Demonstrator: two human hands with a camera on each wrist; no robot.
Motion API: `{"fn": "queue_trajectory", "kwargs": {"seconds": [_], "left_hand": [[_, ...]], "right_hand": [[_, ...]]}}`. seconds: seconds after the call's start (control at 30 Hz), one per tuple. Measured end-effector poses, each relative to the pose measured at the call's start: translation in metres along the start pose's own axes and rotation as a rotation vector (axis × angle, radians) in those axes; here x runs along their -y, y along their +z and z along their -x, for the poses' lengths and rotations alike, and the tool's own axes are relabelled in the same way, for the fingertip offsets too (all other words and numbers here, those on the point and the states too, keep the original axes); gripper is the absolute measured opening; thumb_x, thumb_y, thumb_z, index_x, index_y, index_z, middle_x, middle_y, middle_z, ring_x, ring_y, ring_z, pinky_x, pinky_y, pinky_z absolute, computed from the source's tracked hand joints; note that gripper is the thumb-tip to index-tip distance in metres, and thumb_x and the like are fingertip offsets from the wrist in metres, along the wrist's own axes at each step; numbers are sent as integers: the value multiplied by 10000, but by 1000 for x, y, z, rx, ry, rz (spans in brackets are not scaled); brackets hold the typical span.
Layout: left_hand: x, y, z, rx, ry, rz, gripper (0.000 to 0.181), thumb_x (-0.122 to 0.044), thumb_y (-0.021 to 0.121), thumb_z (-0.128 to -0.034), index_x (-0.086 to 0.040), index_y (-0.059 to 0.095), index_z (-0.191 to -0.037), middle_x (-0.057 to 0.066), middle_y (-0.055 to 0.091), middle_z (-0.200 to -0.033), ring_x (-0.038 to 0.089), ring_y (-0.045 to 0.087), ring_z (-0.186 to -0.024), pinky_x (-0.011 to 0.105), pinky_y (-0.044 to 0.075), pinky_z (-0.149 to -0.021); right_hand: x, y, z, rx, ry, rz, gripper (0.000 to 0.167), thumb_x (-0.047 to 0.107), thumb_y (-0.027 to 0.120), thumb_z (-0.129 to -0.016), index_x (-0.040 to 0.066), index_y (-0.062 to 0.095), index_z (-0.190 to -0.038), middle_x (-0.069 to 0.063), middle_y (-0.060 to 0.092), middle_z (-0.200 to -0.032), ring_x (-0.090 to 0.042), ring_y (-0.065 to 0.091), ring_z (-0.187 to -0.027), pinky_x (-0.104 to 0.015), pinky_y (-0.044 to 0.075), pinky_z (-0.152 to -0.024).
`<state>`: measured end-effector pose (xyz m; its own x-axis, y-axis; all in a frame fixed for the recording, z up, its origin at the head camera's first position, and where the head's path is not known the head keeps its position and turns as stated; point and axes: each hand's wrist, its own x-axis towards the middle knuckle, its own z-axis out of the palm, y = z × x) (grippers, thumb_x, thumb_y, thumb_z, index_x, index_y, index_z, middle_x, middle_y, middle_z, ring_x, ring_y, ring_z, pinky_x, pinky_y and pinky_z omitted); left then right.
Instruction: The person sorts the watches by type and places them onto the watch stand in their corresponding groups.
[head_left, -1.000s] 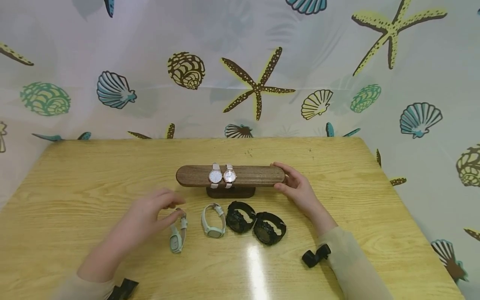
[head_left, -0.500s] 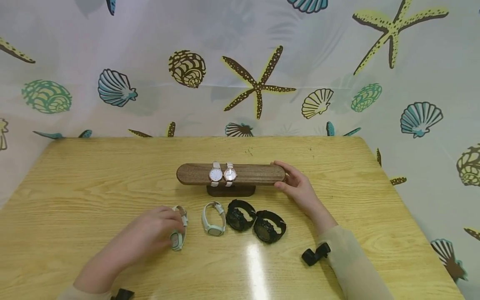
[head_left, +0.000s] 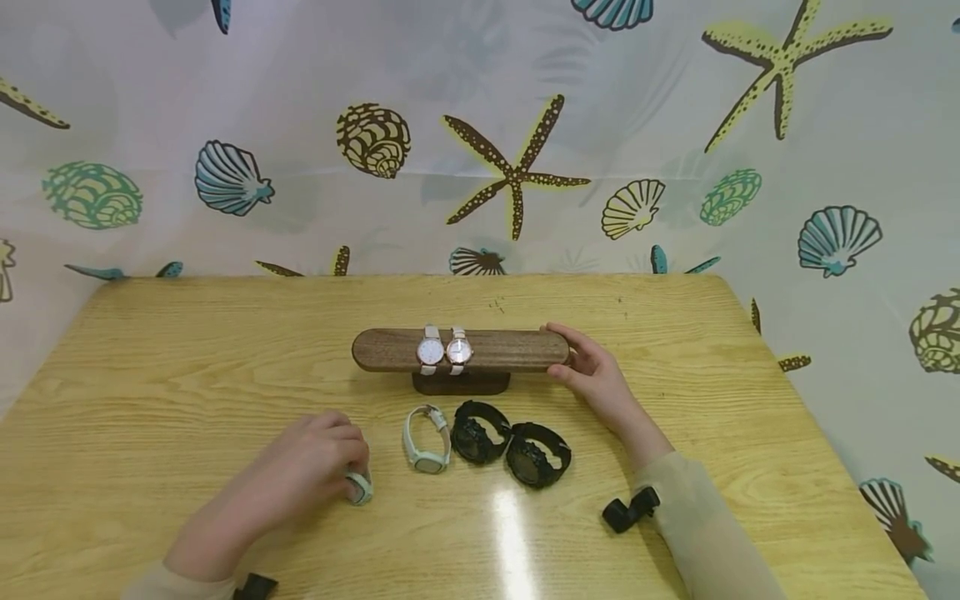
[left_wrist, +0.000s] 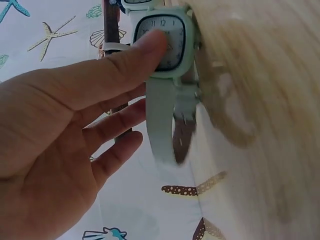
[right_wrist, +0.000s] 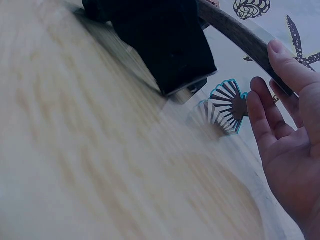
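My left hand (head_left: 311, 458) pinches a mint-green wristwatch (head_left: 362, 489) low over the table, left of the others. In the left wrist view the thumb lies across the square face of this watch (left_wrist: 162, 117), and its buckled strap hangs down in a loop. My right hand (head_left: 596, 375) holds the right end of a brown wooden watch stand (head_left: 510, 350), thumb in front and fingers behind. Two white-strapped watches, one (head_left: 431, 351) beside the other (head_left: 459, 351), sit around the bar. The right wrist view shows the hand (right_wrist: 295, 145) at the bar's end (right_wrist: 245, 40).
In front of the stand lie a second mint-green watch (head_left: 430, 462) and two black watches, one (head_left: 470, 437) close against the other (head_left: 527, 464). The wooden table (head_left: 187, 358) reaches back to a curtain (head_left: 300, 75) printed with shells and starfish.
My left hand has come down over the left mint-green watch and taken hold of it, hiding most of it in the head view. My right hand stays on the stand.
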<state>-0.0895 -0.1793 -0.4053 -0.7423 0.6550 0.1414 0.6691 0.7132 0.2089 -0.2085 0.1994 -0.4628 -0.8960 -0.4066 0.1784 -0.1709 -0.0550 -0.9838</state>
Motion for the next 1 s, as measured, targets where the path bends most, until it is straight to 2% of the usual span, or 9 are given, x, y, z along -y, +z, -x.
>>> {"fn": "queue_trajectory", "kwargs": {"seconds": [0.17,0.3,0.4,0.5,0.57,0.7,0.83,1.0], "left_hand": [[-1,1,-1,29,-48,50,264,-274,830,-701,-282,567,-699,-210,514,-728,44,463,-715,339,415,-669],[-3,-6,-4,41,-151,155,270,-198,799,-760,-256,545,-688,-182,479,-680,23,428,-638,259,412,-601],[-2,-17,-9,16,-209,216,261,-118,777,-779,-226,554,-697,-151,516,-698,33,462,-640,229,431,-559],[2,-32,-18,-33,-223,219,238,-89,773,-781,-208,578,-714,-127,562,-734,56,511,-684,251,452,-586],[3,-41,-24,-62,-245,234,215,-78,768,-785,-191,593,-731,-100,588,-751,81,520,-680,257,444,-559],[5,-57,-36,-99,-335,316,135,-106,740,-826,-141,612,-796,-31,603,-804,133,495,-684,275,400,-544],[8,-64,-46,-191,-424,386,115,-147,715,-865,-82,621,-875,29,599,-831,184,486,-713,298,387,-558],[13,-63,-55,-397,-526,436,201,-226,683,-902,-38,620,-934,83,614,-837,203,494,-721,258,403,-559]], "right_hand": [[-1,1,0,4,0,-7,581,128,664,-908,127,433,-1441,-74,398,-1462,-281,453,-1264,-314,496,-901],[-1,1,1,5,3,-8,595,154,673,-903,120,427,-1444,-73,395,-1463,-281,448,-1268,-314,496,-903],[0,2,1,8,0,-11,591,153,669,-907,121,426,-1444,-74,386,-1469,-286,438,-1278,-317,490,-914],[1,2,0,9,0,-13,581,132,658,-914,122,424,-1446,-72,381,-1473,-284,430,-1286,-316,484,-924],[2,1,0,8,0,-11,579,114,649,-918,110,416,-1448,-72,382,-1473,-284,430,-1287,-315,482,-929],[2,1,0,11,-5,-5,571,74,628,-926,85,404,-1451,-83,382,-1473,-288,431,-1285,-316,483,-933],[2,0,0,14,-7,2,555,57,614,-932,103,417,-1448,-84,384,-1473,-292,436,-1281,-319,484,-934],[3,1,0,17,-4,-3,556,78,627,-928,125,427,-1444,-77,382,-1476,-283,429,-1291,-324,475,-952]]}}
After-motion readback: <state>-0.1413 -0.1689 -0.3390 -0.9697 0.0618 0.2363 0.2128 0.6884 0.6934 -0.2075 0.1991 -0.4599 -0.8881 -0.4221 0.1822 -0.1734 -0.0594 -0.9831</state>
